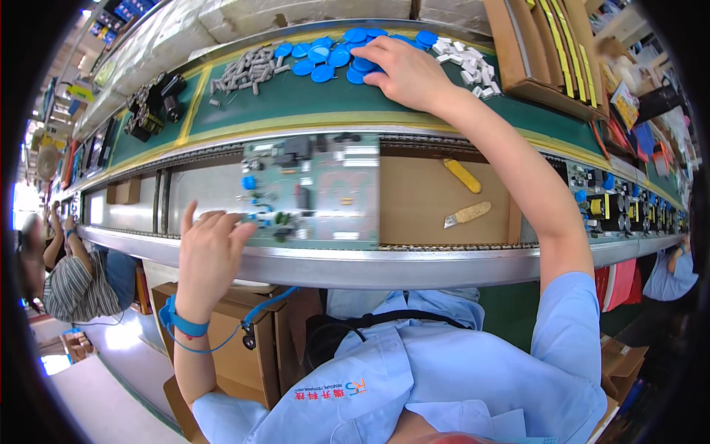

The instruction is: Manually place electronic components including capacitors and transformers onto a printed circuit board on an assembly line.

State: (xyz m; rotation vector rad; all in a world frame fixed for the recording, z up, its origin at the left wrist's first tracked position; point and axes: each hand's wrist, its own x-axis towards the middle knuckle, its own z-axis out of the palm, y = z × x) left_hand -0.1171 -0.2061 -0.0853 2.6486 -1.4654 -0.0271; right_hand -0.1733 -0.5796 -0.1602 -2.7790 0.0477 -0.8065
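A green circuit board (340,200) lies across the conveyor rails in front of me, a little blurred. My left hand (211,248) is at its left edge, thumb and forefinger drawn together beside small blue parts on the board; what lies between the fingertips is too blurred to name. A blue disc part (248,183) stands on the board farther up. Across the line, my right hand (407,74) reaches into a pile of blue disc components (319,55), its fingers and thumb curled around discs at the pile's right side.
Grey cylindrical parts (255,68) and white block parts (470,63) flank the discs on the green bench (296,100). Two yellow-handled knives (464,176) lie on cardboard right of the board. More populated boards (621,203) sit farther right. A cardboard box (518,52) stands at the back.
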